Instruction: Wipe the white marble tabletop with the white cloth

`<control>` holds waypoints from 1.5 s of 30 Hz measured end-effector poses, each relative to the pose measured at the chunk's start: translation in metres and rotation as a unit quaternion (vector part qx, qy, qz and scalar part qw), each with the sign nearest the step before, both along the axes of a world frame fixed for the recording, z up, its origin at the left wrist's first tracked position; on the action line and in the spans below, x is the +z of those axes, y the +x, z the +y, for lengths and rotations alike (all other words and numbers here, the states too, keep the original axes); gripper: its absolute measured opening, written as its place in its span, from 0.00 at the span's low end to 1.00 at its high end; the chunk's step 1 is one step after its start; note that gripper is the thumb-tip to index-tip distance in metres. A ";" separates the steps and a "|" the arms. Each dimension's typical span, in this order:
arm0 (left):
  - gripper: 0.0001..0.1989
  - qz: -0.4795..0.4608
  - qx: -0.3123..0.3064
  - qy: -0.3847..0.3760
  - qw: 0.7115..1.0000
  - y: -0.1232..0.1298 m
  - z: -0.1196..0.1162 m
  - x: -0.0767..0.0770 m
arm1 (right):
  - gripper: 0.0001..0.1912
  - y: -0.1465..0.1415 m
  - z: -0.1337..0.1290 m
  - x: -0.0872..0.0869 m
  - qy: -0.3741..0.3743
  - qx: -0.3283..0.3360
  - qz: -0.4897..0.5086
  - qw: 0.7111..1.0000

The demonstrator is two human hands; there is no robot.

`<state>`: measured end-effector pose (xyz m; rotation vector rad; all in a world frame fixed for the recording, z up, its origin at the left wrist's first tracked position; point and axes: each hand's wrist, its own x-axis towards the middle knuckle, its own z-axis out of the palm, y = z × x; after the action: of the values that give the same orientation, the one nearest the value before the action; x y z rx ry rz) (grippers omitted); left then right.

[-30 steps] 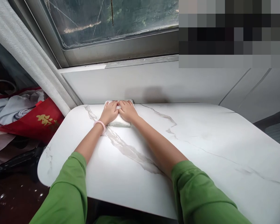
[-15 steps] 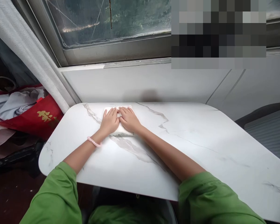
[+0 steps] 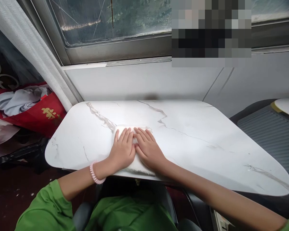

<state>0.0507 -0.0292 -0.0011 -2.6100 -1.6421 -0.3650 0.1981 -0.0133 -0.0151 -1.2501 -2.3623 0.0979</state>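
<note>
A folded white cloth point(image 3: 141, 167) lies flat on the white marble-patterned table point(image 3: 188, 128), close to its front edge. My left hand point(image 3: 122, 149) presses on the left part of the cloth, palm down with fingers stretched out, and a pink coil band circles that wrist. Beside it, my right hand point(image 3: 149, 147) lies flat on the right part of the cloth, its fingers pointing away from me. The thumbs of both hands are close together. Much of the cloth is hidden under the palms.
A window point(image 3: 120, 48) and white wall panel point(image 3: 139, 80) stand behind the table. At the left are a pale curtain point(image 3: 36, 48) and a red bag point(image 3: 48, 112) with clothes. A grey ribbed chair point(image 3: 267, 134) is at the right.
Both hands and the cloth have moved from near the table's back edge towards me, to its front edge. The view has shifted slightly, showing more of the table's right end.
</note>
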 end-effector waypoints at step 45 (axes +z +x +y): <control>0.27 0.020 0.011 -0.011 1.000 0.067 0.179 0.000 | 0.30 0.061 0.174 -0.002 -0.059 -0.057 -0.041 0.996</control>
<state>0.1174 0.1497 -0.0007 -2.5957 -1.6709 -0.2941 0.2594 0.1608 -0.0170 -1.4686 -2.3770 0.1553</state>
